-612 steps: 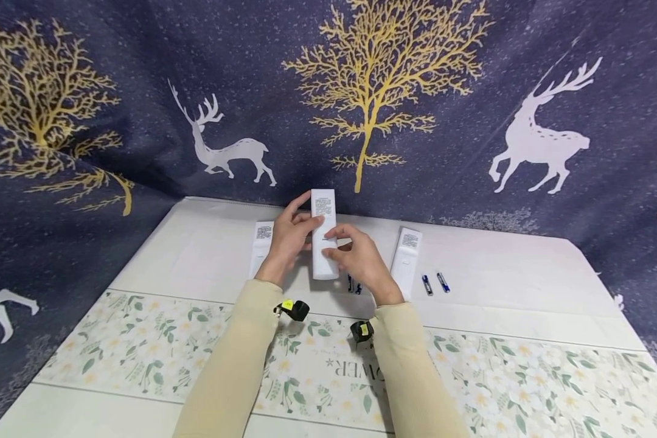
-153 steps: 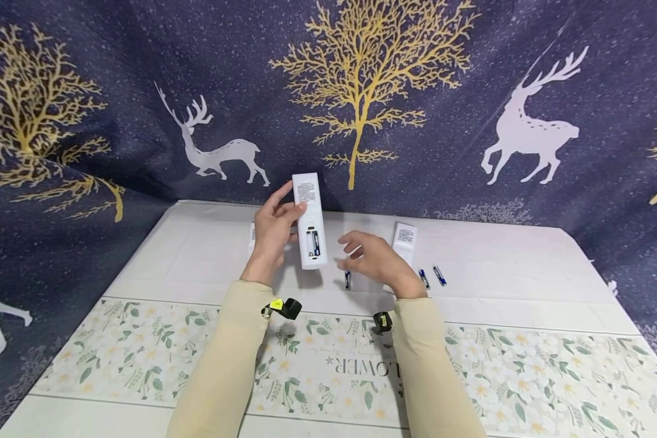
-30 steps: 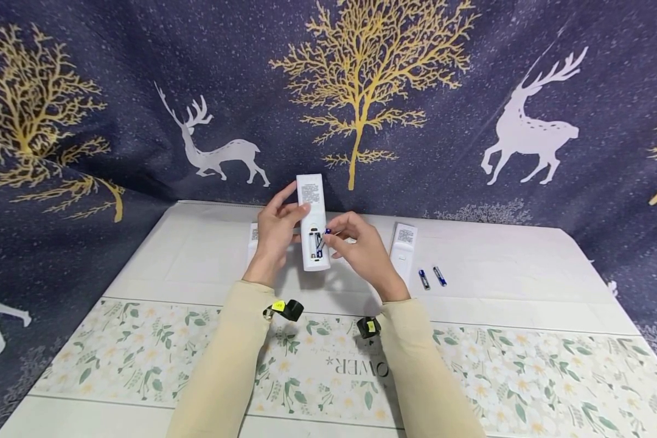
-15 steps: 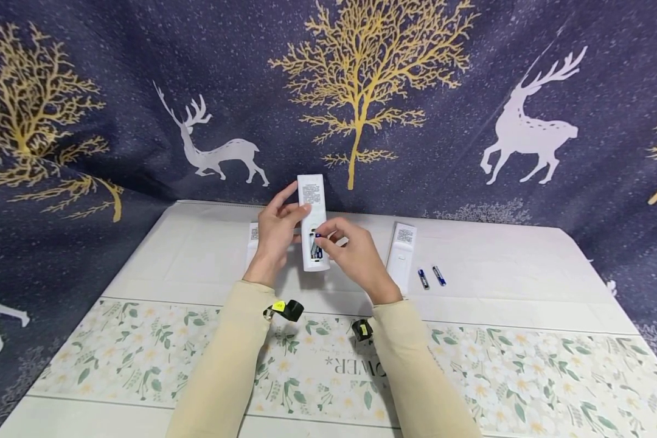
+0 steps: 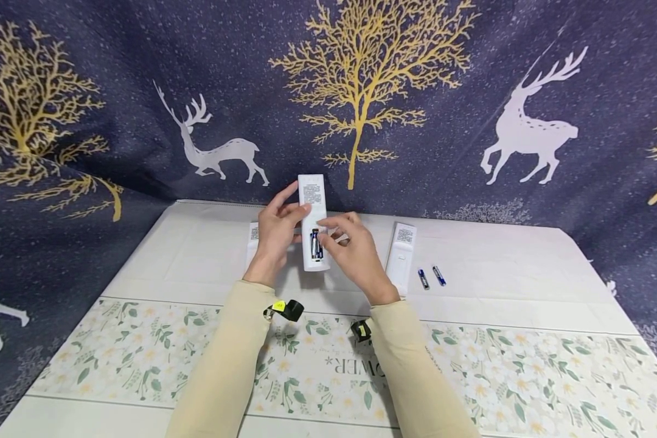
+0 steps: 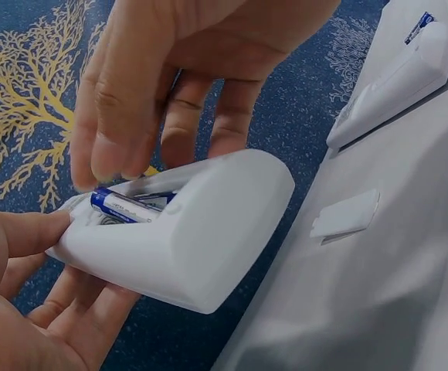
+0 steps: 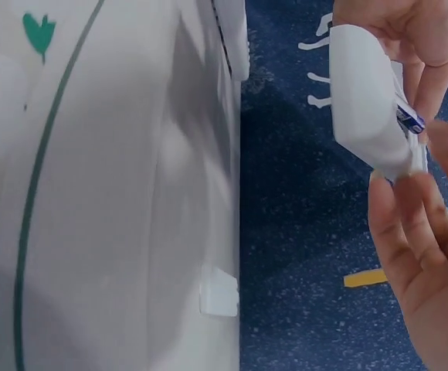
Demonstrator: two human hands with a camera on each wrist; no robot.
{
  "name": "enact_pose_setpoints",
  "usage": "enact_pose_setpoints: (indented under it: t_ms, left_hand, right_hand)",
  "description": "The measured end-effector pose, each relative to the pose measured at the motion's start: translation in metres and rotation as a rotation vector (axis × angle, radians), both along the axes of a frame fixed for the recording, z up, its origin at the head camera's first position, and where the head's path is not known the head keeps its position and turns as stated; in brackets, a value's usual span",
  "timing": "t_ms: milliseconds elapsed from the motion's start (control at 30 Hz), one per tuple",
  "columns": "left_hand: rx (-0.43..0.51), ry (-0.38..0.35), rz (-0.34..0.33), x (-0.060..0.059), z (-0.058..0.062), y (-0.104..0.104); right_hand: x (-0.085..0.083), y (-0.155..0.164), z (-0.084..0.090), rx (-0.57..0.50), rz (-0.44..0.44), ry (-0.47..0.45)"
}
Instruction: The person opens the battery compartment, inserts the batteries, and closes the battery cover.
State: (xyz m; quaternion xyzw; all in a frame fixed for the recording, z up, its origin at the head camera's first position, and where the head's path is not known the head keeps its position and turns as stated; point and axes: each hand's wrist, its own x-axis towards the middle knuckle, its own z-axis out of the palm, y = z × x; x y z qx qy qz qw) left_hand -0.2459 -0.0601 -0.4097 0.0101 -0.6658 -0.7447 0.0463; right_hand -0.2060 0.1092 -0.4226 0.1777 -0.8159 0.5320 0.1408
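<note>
Left hand (image 5: 275, 234) grips white remote (image 5: 313, 222) above the table (image 5: 197, 249), long axis upright, back facing camera; label text unreadable. Right hand (image 5: 353, 255) loosely curled, fingertips at batteries (image 5: 316, 243).

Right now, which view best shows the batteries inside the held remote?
Left wrist: the batteries lie close up in the open bay of the remote, right hand just above. The head view shows them small; the right wrist view shows only one end.
</note>
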Motion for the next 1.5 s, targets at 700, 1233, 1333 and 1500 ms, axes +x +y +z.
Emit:
enact_pose_setpoints:
  t_ms: [700, 1233, 1333, 1500]
  left_hand:
    - [-0.004, 0.000, -0.030, 0.0021, 0.0032, 0.0027]
    - [-0.093, 0.077, -0.088, 0.0022, 0.0046, 0.0024]
    - [-0.126, 0.096, -0.102, 0.0024, 0.0050, 0.0027]
    - [-0.146, 0.109, -0.120, 0.0025, 0.0046, 0.0025]
  right_hand:
    - [-0.0029, -0.0071, -0.0059, -0.289, -0.006, -0.275]
    - [-0.0017, -0.0004, -0.0070, -0.292, 0.107, -0.271]
    - [-0.0027, 0.0002, -0.0072, -0.275, 0.107, -0.261]
    - [-0.0048, -0.0001, -0.0089, -0.217, 0.103, -0.233]
